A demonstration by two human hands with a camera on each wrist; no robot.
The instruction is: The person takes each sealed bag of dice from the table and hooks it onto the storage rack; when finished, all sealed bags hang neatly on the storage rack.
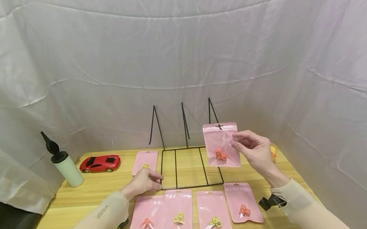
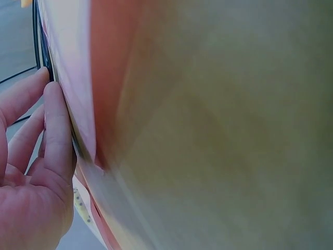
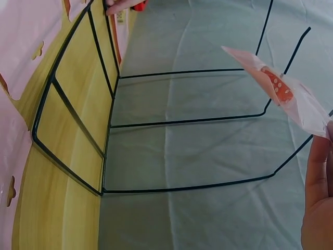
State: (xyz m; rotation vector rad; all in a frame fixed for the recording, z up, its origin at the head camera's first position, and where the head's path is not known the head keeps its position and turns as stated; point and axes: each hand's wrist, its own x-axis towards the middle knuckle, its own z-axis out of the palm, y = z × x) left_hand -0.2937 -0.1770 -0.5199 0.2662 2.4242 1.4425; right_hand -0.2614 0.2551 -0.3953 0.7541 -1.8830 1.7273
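My right hand (image 1: 254, 148) pinches the right edge of a pink zip bag (image 1: 212, 137) with orange-red dice (image 1: 220, 155) inside. The bag's top hole is at the tip of the right hook (image 1: 214, 112) of a black wire display rack (image 1: 176, 168), and the tip shows in front of the bag. In the right wrist view the bag (image 3: 309, 107) is seen nearly edge-on. Down at the rack base's left side, my left hand (image 1: 143, 181) holds the wire between thumb and fingers. Behind that hand lies another pink bag (image 1: 146, 156) with yellow dice.
Several pink bags lie in front of the rack: red dice (image 1: 145, 206), yellow dice (image 1: 176, 200), yellow dice (image 1: 212, 204) and red dice (image 1: 240, 194). A red toy car (image 1: 100, 164) and a pale green hand pump (image 1: 68, 172) stand left. A yellow toy (image 1: 273, 151) sits behind my right hand.
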